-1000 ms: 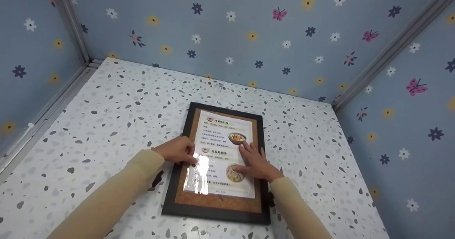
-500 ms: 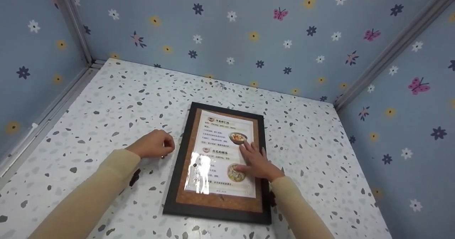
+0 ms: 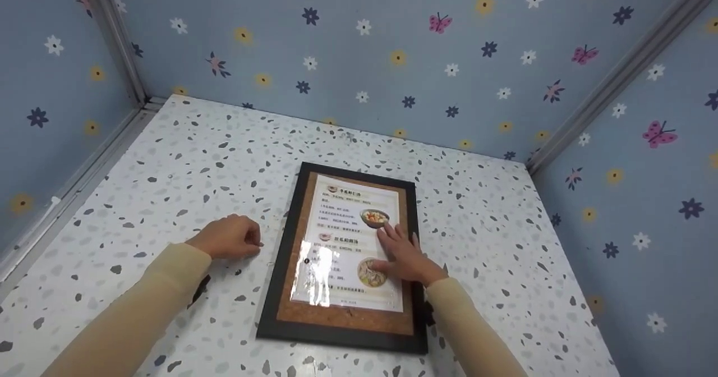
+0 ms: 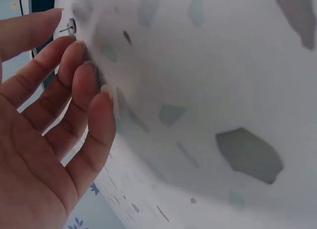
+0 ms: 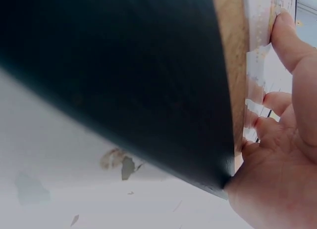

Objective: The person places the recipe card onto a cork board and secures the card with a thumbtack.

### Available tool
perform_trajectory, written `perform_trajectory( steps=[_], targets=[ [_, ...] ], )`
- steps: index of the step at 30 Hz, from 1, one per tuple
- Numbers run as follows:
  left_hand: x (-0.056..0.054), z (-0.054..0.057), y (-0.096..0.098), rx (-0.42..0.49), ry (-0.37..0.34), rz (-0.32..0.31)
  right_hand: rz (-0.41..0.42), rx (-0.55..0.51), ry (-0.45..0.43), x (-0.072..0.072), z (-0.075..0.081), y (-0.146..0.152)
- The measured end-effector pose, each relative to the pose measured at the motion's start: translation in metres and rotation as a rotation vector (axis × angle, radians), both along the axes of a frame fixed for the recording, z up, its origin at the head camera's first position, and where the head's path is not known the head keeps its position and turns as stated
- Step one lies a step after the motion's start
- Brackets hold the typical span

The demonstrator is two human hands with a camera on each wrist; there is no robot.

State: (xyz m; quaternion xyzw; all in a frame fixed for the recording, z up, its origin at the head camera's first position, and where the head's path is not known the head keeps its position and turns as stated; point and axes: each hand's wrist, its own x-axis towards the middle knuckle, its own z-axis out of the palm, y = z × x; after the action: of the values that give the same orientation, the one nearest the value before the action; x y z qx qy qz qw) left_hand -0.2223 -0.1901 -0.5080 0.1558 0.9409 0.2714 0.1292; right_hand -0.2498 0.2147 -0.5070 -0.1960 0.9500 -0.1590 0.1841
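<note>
A framed corkboard (image 3: 346, 320) with a black border lies on the table. On it is a shiny printed sheet (image 3: 350, 242) with lines of text and pictures of food bowls. A dark pin head (image 3: 307, 261) shows at the sheet's left edge. My right hand (image 3: 408, 256) rests with spread fingers on the sheet's right side, its heel over the frame. Left of the board, my left hand (image 3: 229, 238) touches the tabletop with bent fingers. Between its thumb and index fingertip sits a thumbtack (image 4: 72, 26), point away from the table; a gap shows between thumb and tack.
The speckled white tabletop (image 3: 213, 152) surrounds the board. Blue flowered panels (image 3: 359, 46) stand behind it and at both sides, joined by grey metal posts (image 3: 115, 35). A glare patch covers part of the printed sheet.
My left hand has left the sheet's left edge and moved left, off the board and down to the tabletop by the thumbtack. The right hand stays on the sheet.
</note>
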Motion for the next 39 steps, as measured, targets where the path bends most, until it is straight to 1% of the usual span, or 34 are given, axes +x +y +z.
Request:
perform_trajectory(
  steps=[4, 8, 13, 16, 18, 21, 24, 27, 33, 36, 39],
  targets=[
    [0.000, -0.002, 0.000, 0.010, 0.002, -0.006, 0.013, 0.009, 0.012, 0.000, 0.000, 0.002],
    [0.000, -0.001, 0.001, 0.031, 0.009, -0.001, 0.027, 0.015, 0.024, -0.001, 0.001, 0.002],
    [-0.003, 0.000, 0.006, 0.132, 0.064, 0.024, 0.042, 0.001, 0.034, -0.002, 0.001, 0.003],
    [-0.006, 0.001, 0.012, 0.201, 0.072, 0.045, 0.044, -0.010, 0.032, -0.003, 0.000, 0.004],
    [-0.008, 0.001, 0.016, 0.243, 0.058, 0.057, 0.045, -0.013, 0.029, -0.003, -0.001, 0.005],
    [-0.011, 0.002, 0.022, 0.321, -0.004, 0.088, 0.049, -0.009, 0.030, -0.003, -0.003, 0.004],
    [-0.015, 0.001, 0.028, 0.387, -0.042, 0.129, 0.046, -0.007, 0.034, -0.003, -0.004, 0.003],
    [-0.021, -0.001, 0.034, 0.406, -0.036, 0.156, 0.036, -0.001, 0.029, -0.004, -0.003, 0.002],
    [-0.036, -0.004, 0.049, 0.419, -0.036, 0.187, 0.016, 0.012, 0.005, -0.004, -0.003, 0.000],
    [-0.045, -0.005, 0.057, 0.415, -0.016, 0.206, 0.012, 0.005, 0.011, -0.004, -0.003, 0.001],
    [-0.053, -0.004, 0.064, 0.387, -0.010, 0.219, 0.017, -0.002, 0.006, -0.003, -0.003, 0.002]
  ],
)
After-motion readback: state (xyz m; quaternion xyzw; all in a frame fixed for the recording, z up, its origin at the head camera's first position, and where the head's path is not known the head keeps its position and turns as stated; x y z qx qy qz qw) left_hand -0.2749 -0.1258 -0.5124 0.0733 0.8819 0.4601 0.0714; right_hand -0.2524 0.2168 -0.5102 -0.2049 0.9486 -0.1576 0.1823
